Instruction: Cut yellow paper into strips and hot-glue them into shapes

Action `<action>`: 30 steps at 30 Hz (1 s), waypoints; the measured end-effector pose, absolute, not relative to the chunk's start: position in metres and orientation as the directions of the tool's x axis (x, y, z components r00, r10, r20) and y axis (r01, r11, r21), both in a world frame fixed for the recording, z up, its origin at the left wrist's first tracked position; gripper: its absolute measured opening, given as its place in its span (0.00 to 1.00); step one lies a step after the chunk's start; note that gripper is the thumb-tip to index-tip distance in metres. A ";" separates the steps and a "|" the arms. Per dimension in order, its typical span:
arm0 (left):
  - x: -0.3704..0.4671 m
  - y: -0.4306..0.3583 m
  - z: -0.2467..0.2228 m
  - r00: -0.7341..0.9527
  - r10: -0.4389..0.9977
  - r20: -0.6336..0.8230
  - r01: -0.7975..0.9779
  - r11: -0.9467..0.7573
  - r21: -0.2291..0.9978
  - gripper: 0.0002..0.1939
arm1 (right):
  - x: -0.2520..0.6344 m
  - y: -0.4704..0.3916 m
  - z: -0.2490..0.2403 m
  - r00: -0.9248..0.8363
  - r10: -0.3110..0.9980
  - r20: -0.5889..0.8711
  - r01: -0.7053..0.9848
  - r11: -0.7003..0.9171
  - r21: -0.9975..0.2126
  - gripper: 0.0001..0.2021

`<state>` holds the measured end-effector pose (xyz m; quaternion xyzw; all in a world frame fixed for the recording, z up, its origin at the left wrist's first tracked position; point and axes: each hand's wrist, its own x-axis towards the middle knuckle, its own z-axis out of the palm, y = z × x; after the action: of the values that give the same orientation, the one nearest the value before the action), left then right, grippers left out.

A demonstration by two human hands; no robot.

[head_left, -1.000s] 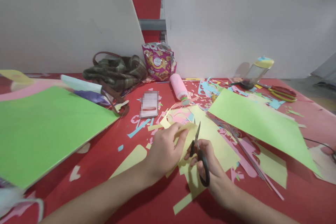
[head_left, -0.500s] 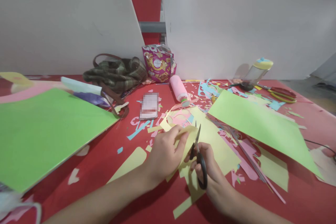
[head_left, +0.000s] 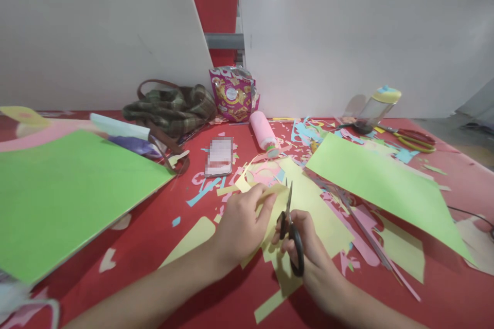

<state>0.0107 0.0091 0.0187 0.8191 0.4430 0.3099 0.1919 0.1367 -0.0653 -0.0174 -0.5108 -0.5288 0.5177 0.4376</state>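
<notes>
My left hand [head_left: 243, 221] pinches a piece of yellow paper [head_left: 278, 200] between thumb and fingers near the middle of the view. Just right of it, my right hand [head_left: 304, 247] grips black-handled scissors [head_left: 296, 249], fingers in the loops. The blades point up and away, slightly parted, at the right edge of the held paper. Beneath both hands lie yellow sheets [head_left: 328, 216] and offcuts on the red table.
Large green sheets [head_left: 69, 190] lie left and right. Behind stand a pink bottle lying down [head_left: 262, 131], a phone [head_left: 219, 157], a purple snack bag [head_left: 233, 95], a plaid bag [head_left: 173, 108], a clear cup [head_left: 376, 108] and red-yellow scissors [head_left: 417, 139]. Paper scraps cover the middle.
The scissors have shifted slightly left, and their blades look a little closer to the held paper. My left hand has barely moved.
</notes>
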 end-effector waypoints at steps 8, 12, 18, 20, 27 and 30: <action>0.007 0.011 0.025 0.453 0.841 0.296 0.612 -0.535 0.582 0.11 | 0.140 -0.065 -0.014 -0.102 0.992 -0.077 0.112 -0.065 -0.992 0.13; 0.008 0.011 0.026 0.449 0.850 0.276 0.616 -0.518 0.594 0.10 | 0.139 -0.065 -0.013 -0.100 0.991 -0.085 0.109 -0.074 -0.991 0.13; 0.007 0.011 0.028 0.430 0.869 0.244 0.647 -0.486 0.588 0.11 | 0.139 -0.063 -0.014 -0.103 0.991 -0.082 0.086 -0.073 -0.994 0.14; 0.006 0.012 0.029 0.433 0.872 0.228 0.657 -0.478 0.583 0.12 | 0.139 -0.063 -0.016 -0.105 0.992 -0.075 0.059 -0.069 -0.996 0.14; 0.003 0.015 0.038 0.471 0.862 0.189 0.672 -0.490 0.555 0.14 | 0.139 -0.061 -0.015 -0.125 0.990 -0.063 0.003 -0.063 -0.998 0.13; 0.002 0.016 0.041 0.487 0.861 0.145 0.680 -0.478 0.556 0.13 | 0.140 -0.061 -0.014 -0.135 0.989 -0.061 -0.011 -0.063 -0.998 0.13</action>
<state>0.0018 0.0158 0.0405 0.8342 0.4621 0.2078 0.2179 0.1396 -0.0613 -0.0139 -0.4766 -0.5131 0.5515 0.4532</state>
